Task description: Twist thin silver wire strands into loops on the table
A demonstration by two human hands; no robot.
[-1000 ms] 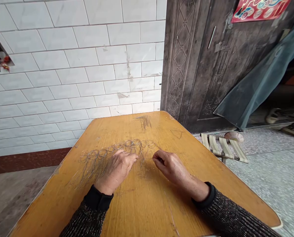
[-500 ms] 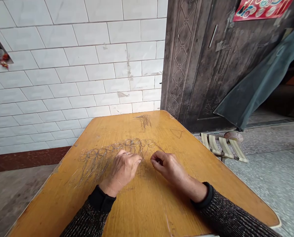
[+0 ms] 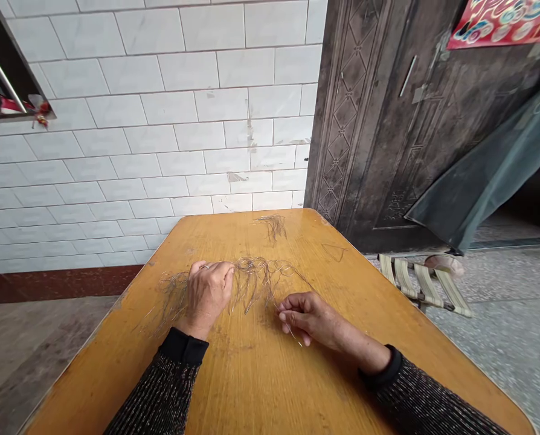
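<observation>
A row of thin wire loops (image 3: 250, 264) with long loose ends lies across the wooden table (image 3: 256, 386). Over the left part of that row is my left hand (image 3: 209, 296), its fingers pressed together at the loops; they seem to pinch the wire, though the fingertips are partly hidden. My right hand (image 3: 313, 317) pinches one thin wire end (image 3: 296, 339) between thumb and fingers, to the right of the row. The tip of that wire sticks out below the fingers.
A small bundle of loose wires (image 3: 273, 225) lies near the table's far edge. A bent piece of wire (image 3: 334, 251) rests farther right. Beyond the table stand a white tiled wall (image 3: 170, 133) and a dark door (image 3: 388, 121). A strapped folding stool (image 3: 426, 281) is at the right.
My left hand has moved left along the loops, away from my right hand. My right hand has shifted slightly down, with a wire end now showing below its fingers. The view has shifted a little.
</observation>
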